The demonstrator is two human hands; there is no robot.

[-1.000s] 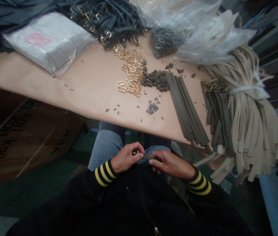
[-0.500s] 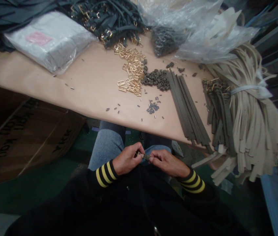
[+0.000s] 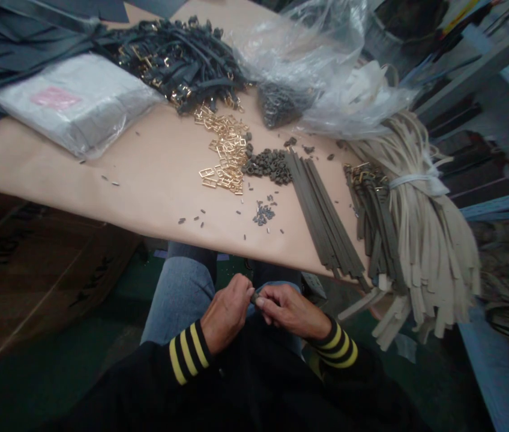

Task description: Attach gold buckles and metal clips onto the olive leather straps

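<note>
Above my lap, in front of the table edge, my left hand (image 3: pixel 228 310) and my right hand (image 3: pixel 287 307) meet fingertip to fingertip. Pinched between them is a small olive strap piece (image 3: pixel 255 297), most of it covered by the fingers. Both hands are closed on it. On the table beyond lie gold buckles (image 3: pixel 222 153), a heap of small olive strap loops (image 3: pixel 269 165) and a little pile of small grey metal pieces (image 3: pixel 263 213). Long olive straps (image 3: pixel 326 216) lie side by side to the right of these.
A bundle of beige straps (image 3: pixel 434 252) hangs over the table's right edge, beside olive straps with buckles (image 3: pixel 374 204). Dark buckled straps (image 3: pixel 186 66), a plastic-wrapped package (image 3: pixel 74 105) and clear plastic bags (image 3: pixel 326 78) lie at the back. A cardboard box (image 3: pixel 51 288) stands lower left.
My view has shifted, so the table things appear lower and further left. My left hand has turned over the strap piece, and less of it shows between the fingers.
</note>
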